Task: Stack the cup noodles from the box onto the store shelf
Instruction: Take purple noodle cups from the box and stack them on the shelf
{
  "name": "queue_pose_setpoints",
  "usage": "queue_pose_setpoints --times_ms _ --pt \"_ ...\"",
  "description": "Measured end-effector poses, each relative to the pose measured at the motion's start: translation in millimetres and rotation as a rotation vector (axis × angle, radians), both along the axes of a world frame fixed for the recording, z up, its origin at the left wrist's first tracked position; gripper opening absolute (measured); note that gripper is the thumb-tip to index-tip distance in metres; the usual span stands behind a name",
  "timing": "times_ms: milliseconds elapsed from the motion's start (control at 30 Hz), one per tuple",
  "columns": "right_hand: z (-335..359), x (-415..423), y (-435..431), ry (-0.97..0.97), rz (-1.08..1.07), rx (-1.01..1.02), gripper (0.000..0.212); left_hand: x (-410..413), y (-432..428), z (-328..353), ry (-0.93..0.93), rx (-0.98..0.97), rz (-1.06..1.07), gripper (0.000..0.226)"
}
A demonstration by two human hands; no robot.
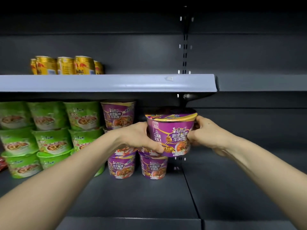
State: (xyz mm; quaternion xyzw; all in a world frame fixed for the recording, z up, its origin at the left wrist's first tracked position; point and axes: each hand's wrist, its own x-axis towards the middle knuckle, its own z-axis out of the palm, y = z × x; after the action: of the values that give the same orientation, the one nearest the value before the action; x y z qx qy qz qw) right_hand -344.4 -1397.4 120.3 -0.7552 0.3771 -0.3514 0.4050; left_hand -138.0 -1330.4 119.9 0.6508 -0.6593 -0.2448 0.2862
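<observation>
Green cup noodles [49, 135] fill the shelf [149, 196] on your left, with purple stacks [121, 165] just beside them. Your left hand [139, 138] closes its grip round one side of the purple cup [171, 133], held over the rightmost purple stack, and your right hand [206, 131] grips the other side, fingers curled

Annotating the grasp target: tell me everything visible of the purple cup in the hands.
The held cup is a purple tapered noodle bowl, wider at the top, with a glossy wrap, a yellow-edged rim, a lid and Chinese lettering above a noodle picture. It is slightly tilted, label toward the camera. The left hand and right hand grip its sides. It is over the right purple stack, under the upper shelf; contact with the cup beneath is hidden.
</observation>
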Motion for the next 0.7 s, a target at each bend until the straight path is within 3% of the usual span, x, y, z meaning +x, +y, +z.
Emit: queue_pose_setpoints --times_ms 133,267,367,433,533,633,700 --pt "11 22 -14 -0.001 0.024 0.008 0.025 12 0 21 -0.087 0.018 0.093 0.046" --pt "21 42 -30 -0.003 0.014 0.033 0.027 20 -11 35 -0.215 0.175 0.183 0.040" --pt "27 55 -43 -0.013 0.047 0.002 0.040 28 -28 37 -0.169 0.327 0.120 0.048" --pt "29 63 -53 -0.005 0.050 -0.015 0.044 35 -38 39 -0.173 0.278 0.136 0.043" --pt "29 72 -66 0.012 0.071 -0.010 0.035 44 -53 41 -0.126 0.145 0.185 0.016" --pt "27 78 -76 0.010 0.095 -0.007 0.028 46 -64 40 -0.114 0.126 0.216 0.017" --pt "26 79 -80 -0.004 0.109 0.000 0.034 44 -71 38 -0.104 0.122 0.235 0.023"
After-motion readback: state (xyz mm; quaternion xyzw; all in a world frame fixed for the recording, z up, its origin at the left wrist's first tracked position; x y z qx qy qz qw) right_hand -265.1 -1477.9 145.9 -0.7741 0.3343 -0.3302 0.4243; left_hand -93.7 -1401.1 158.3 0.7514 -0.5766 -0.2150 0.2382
